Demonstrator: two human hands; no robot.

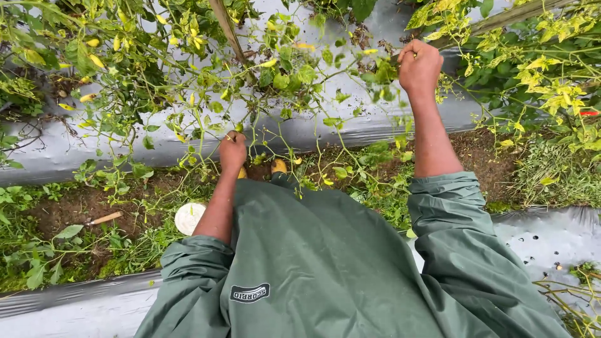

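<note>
Both hands in a tangle of yellowing pepper plants point(188, 75).
A round white container point(188, 217) sits on the soil, contents not discernible; just beside it the left hand point(233, 150) pinches a thin stem point(250, 122); higher up, the right hand point(419, 66) is fisted around a leafy branch point(385, 72).

Fingertips of both hands — left point(233, 150), right point(419, 66) — buried in tangled plant stems point(275, 112).
</note>
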